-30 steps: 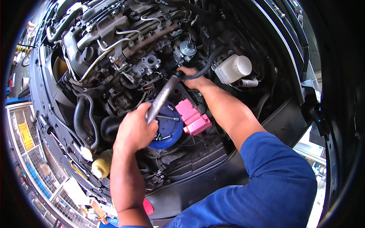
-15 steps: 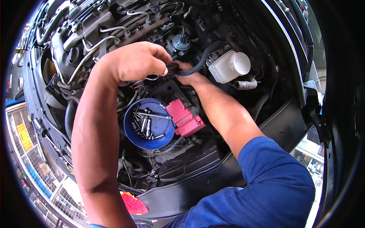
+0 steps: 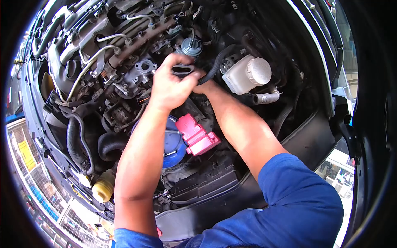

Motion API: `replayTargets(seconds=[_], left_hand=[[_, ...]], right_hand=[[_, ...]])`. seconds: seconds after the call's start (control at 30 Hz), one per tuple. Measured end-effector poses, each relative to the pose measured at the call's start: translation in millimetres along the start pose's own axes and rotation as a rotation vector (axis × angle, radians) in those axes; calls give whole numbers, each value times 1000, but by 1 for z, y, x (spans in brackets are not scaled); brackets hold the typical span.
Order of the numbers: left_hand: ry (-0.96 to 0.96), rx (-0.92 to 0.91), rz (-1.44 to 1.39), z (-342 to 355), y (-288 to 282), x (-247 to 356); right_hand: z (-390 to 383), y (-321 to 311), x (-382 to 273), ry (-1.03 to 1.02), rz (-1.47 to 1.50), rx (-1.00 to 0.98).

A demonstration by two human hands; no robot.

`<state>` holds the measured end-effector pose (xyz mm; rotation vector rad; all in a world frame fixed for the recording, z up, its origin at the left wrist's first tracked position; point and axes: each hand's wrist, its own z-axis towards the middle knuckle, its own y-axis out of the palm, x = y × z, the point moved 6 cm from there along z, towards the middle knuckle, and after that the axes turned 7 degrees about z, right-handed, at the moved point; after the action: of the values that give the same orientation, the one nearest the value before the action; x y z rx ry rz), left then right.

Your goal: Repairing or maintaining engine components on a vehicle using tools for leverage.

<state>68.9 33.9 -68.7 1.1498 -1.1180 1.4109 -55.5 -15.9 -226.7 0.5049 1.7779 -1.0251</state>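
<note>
My left hand is closed, thumb and forefinger curled round the dark, oval open end of what looks like a black rubber hose. Close against it, my right hand is wrapped at the same hose, its fingers mostly hidden behind the hose and my left hand. Just above the hands stands a round metal valve with a domed top. To their left, a metal flange with a central hole shows on the engine.
Below my hands, a blue bowl, partly covered by my left forearm, sits beside a pink-red plastic cover. A white reservoir with a round cap stands right of my right forearm. A yellowish reservoir is at lower left.
My left hand has swung right and turned, closing in on my right hand. Its forearm now covers much of the blue bowl and uncovers the engine's left side. My right arm has barely moved.
</note>
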Motion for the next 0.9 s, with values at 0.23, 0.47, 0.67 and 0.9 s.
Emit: replayTargets(seconds=[0.23,0.47,0.67,0.9], left_hand=[[-36,122,344,57,35,13],[-101,9,337,62,42,13],[-122,-62,353,71,49,10],[-97,-106,304,76,56,21]], right_hand=[[-5,-6,-19,43,-332,30],[-2,-2,7,148,-49,36],[2,-2,24,232,180,55],[0,-3,30,166,92,113]])
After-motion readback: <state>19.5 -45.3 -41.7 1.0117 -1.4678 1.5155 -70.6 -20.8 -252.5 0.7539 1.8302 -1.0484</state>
